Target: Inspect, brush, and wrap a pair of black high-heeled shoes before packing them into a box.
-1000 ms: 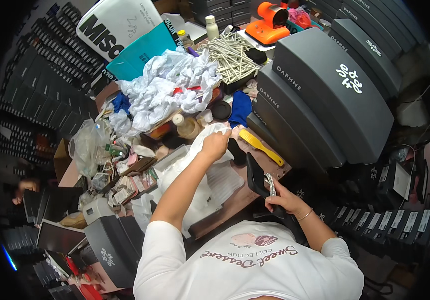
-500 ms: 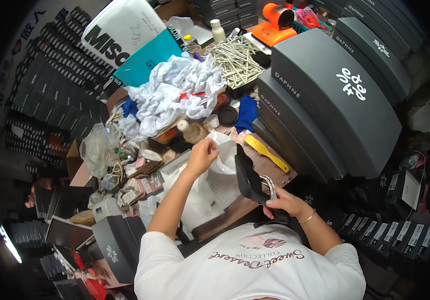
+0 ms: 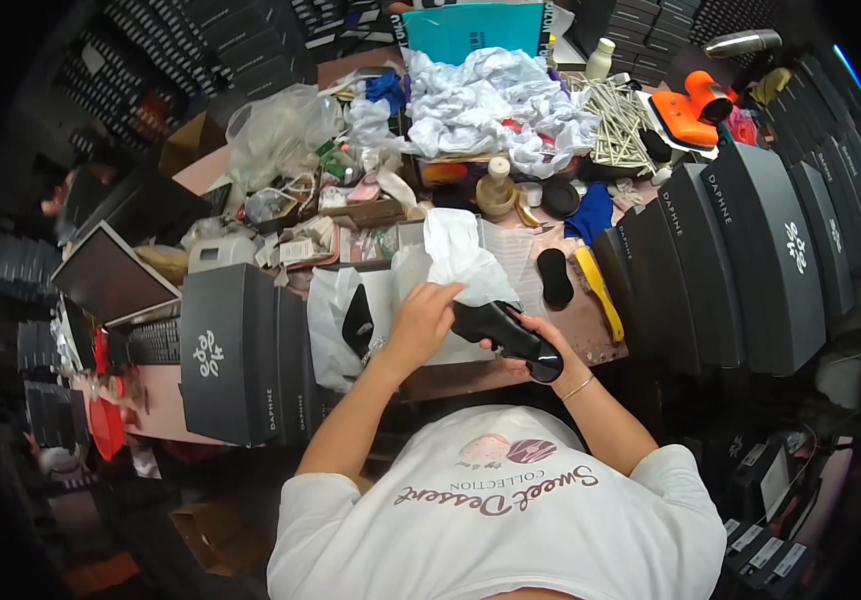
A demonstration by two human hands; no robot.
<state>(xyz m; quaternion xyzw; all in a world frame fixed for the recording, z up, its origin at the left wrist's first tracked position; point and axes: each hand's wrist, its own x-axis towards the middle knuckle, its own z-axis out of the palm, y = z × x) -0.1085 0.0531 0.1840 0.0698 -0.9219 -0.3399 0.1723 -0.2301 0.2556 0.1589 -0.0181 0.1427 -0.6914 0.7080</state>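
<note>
My right hand (image 3: 536, 345) grips a glossy black shoe (image 3: 507, 332) close to my chest, over the near edge of the brown worktable (image 3: 591, 345). My left hand (image 3: 421, 312) pinches a sheet of white tissue paper (image 3: 463, 255) that rises from the shoe's opening. A second black shoe (image 3: 358, 320) lies on white wrapping paper (image 3: 336, 315) just left of my left hand. A black insole (image 3: 554, 277) and a yellow shoehorn (image 3: 601, 293) lie on the table to the right of the held shoe.
Dark grey shoe boxes (image 3: 751, 250) line the right side, and another stack (image 3: 241, 350) stands at the left. A heap of crumpled white paper (image 3: 486, 105), bottles, a bundle of sticks (image 3: 621, 125) and an orange tool (image 3: 691, 110) crowd the far table.
My right hand has brought the black shoe in from the right to the middle. My left hand has drawn the tissue paper back from the table to the shoe.
</note>
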